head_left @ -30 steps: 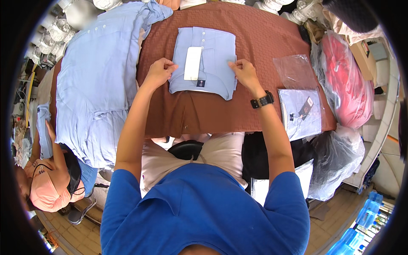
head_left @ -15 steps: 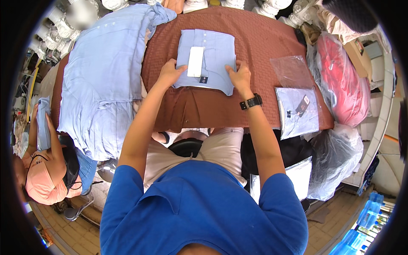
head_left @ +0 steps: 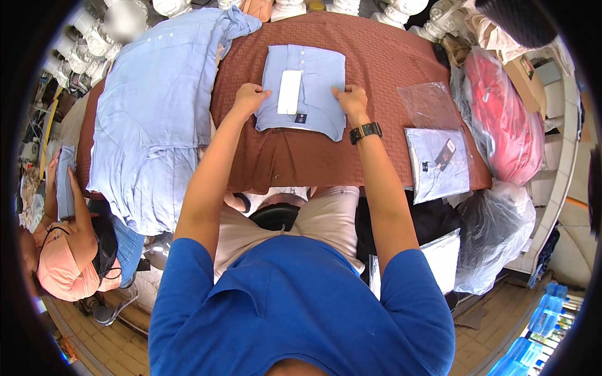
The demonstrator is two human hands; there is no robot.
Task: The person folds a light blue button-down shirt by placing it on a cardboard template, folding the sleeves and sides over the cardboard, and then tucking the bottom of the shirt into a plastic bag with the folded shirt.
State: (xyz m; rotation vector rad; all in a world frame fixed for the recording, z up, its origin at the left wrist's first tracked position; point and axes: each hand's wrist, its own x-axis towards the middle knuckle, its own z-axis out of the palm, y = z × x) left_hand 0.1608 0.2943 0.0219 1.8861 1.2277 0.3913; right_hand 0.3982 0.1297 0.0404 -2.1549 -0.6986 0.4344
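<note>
A light blue shirt (head_left: 323,78), folded into a rectangle, lies flat on the brown tablecloth (head_left: 385,69) in front of me. Its buttons run down the upper middle. A white card tag (head_left: 290,93) rests on it, with a small dark label (head_left: 301,118) just below. My left hand (head_left: 252,98) pinches the shirt's left edge, thumb on top and the other fingers curled. At the opposite edge, my right hand (head_left: 352,100), with a black watch on its wrist, grips the fabric the same way. The fingertips are partly hidden.
Unfolded light blue shirts (head_left: 153,88) are heaped on the left. To the right lie a bagged folded shirt (head_left: 439,178) and a transparent plastic sleeve (head_left: 426,103). Beyond are wrapped red goods (head_left: 505,119). A co-worker (head_left: 66,250) at far left holds folded blue cloth.
Both hands have shifted slightly, the right one a little inward and the left a little outward along the shirt's edges. The shirt stays almost in place.
</note>
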